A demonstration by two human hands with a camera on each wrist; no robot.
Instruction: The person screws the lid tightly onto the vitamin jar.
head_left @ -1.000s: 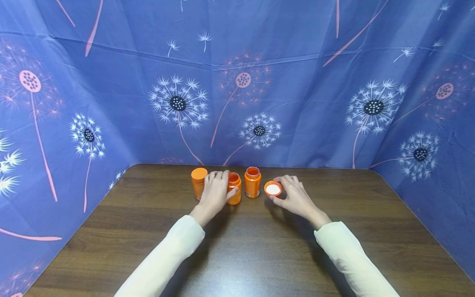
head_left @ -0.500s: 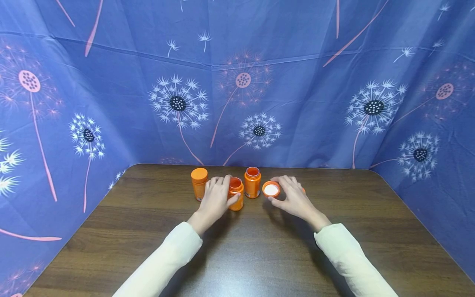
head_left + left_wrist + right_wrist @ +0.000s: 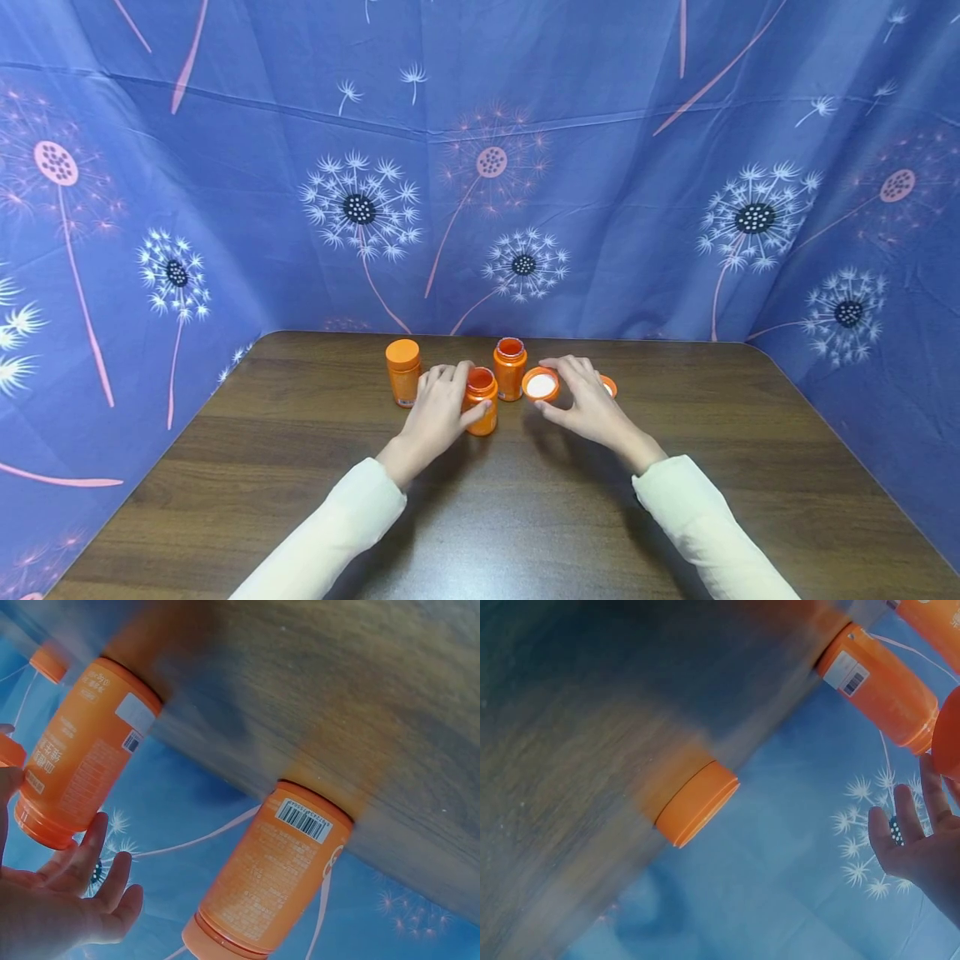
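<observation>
My left hand (image 3: 433,410) grips an upright, uncapped orange bottle (image 3: 484,418), its mouth facing up. In the left wrist view only a sliver of it shows at the left edge. My right hand (image 3: 588,408) pinches an orange screw cap (image 3: 542,385) by its rim, white inside turned upward. The cap is just to the right of the held bottle, apart from it. Behind them stands a second open orange bottle (image 3: 511,375). A capped orange bottle (image 3: 404,375) stands left of my left hand. Another orange cap (image 3: 611,387) lies behind my right hand, partly hidden by it.
All of it is on a brown wooden table (image 3: 480,517). A blue cloth (image 3: 600,167) with dandelion prints hangs at the table's back and sides. In the right wrist view the loose cap (image 3: 697,802) rests near the table's back edge.
My left hand has brought its bottle toward me and to the right. The cap in my right hand has shifted slightly left, closer to that bottle, uncovering the loose cap behind.
</observation>
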